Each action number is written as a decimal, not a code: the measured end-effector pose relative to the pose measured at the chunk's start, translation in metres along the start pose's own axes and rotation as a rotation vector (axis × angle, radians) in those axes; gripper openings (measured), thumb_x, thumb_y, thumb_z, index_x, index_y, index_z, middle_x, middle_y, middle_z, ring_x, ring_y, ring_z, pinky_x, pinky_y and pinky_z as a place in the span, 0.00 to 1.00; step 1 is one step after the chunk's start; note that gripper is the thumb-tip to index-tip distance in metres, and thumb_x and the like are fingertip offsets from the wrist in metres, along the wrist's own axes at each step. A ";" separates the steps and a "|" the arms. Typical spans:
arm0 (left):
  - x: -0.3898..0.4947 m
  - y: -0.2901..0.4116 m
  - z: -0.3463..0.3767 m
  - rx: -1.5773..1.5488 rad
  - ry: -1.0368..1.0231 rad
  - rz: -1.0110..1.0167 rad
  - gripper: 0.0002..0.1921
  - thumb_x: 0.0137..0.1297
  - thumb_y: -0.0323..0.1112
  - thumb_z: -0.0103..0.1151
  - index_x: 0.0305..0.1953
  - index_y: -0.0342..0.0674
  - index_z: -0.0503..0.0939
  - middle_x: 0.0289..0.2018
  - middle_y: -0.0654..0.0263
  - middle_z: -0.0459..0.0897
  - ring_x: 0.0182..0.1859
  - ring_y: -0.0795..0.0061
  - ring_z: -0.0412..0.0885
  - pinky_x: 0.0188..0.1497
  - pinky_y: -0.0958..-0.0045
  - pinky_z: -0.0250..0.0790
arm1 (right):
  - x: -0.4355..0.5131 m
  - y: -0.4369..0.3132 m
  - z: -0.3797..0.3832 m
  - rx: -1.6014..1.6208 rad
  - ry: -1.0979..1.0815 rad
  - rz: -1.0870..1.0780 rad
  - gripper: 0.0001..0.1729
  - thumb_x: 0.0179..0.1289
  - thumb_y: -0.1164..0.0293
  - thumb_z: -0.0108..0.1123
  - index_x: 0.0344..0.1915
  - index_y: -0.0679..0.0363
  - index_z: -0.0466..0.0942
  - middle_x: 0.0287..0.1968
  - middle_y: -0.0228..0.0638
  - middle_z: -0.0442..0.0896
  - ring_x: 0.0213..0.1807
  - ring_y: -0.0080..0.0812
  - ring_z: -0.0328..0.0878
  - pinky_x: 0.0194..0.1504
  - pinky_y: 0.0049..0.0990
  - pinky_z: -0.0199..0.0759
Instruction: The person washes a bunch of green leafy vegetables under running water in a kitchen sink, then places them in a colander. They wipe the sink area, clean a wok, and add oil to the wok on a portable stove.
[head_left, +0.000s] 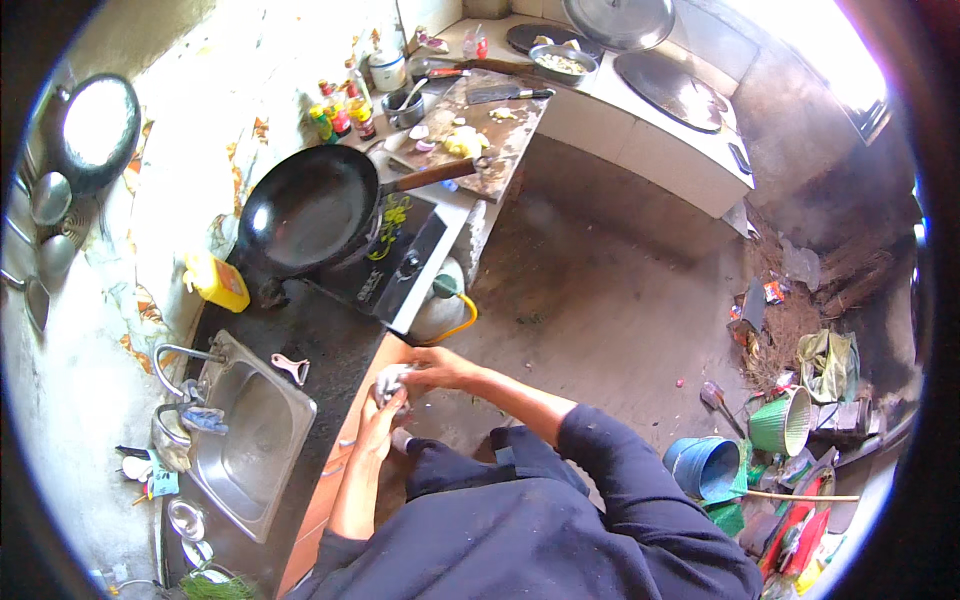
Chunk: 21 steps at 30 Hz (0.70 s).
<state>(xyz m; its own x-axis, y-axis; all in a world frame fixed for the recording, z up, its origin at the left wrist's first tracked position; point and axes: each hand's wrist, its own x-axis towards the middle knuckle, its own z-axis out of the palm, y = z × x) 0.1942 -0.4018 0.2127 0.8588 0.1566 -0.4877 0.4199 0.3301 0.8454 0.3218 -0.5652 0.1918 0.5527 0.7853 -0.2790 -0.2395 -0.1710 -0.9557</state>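
Observation:
Between my two hands is a small shiny silver-white item (390, 381), held in front of the counter edge. Whether it is a metal bowl or something wrapped, I cannot tell. My left hand (377, 420) grips it from below, with the thumb along its near side. From the right, the fingers of my right hand (439, 369) close on its other side and partly hide it. A stainless steel sink (255, 442) lies to the left of my hands, and a peeler (291, 369) rests on the dark counter (330, 349) beside it.
A black wok (311, 214) stands on the gas stove (397, 251), its wooden handle reaching over the cutting board (517, 105). A cleaver (499, 94) and food pieces lie there. Below the stove stands a gas cylinder (439, 319). Buckets, including a blue one (697, 469), stand at right.

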 end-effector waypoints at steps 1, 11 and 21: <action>0.009 0.000 0.026 -0.040 -0.015 -0.013 0.20 0.67 0.35 0.60 0.58 0.43 0.70 0.49 0.65 0.78 0.46 0.74 0.81 0.40 0.69 0.79 | -0.020 0.006 -0.026 0.042 0.050 0.027 0.29 0.60 0.58 0.67 0.57 0.61 0.75 0.45 0.46 0.84 0.44 0.32 0.83 0.42 0.31 0.79; 0.130 -0.001 0.201 -0.425 -0.112 -0.160 0.27 0.69 0.57 0.53 0.60 0.43 0.71 0.51 0.61 0.79 0.53 0.65 0.79 0.46 0.61 0.78 | -0.154 0.002 -0.187 -0.119 0.703 -0.033 0.22 0.63 0.57 0.66 0.46 0.63 0.79 0.31 0.31 0.80 0.34 0.20 0.73 0.36 0.23 0.69; 0.259 0.006 0.405 -0.420 -0.382 -0.394 0.20 0.69 0.41 0.53 0.57 0.39 0.73 0.45 0.63 0.82 0.47 0.66 0.82 0.51 0.63 0.76 | -0.195 -0.039 -0.362 -0.301 0.768 -0.174 0.19 0.65 0.61 0.64 0.51 0.60 0.80 0.45 0.43 0.83 0.46 0.35 0.82 0.49 0.30 0.75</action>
<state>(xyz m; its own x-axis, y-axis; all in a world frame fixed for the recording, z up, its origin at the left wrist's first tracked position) 0.5381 -0.7365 0.1793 0.7409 -0.3625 -0.5654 0.6390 0.6398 0.4271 0.5124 -0.9268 0.2494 0.9774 0.2112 -0.0074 0.0623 -0.3217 -0.9448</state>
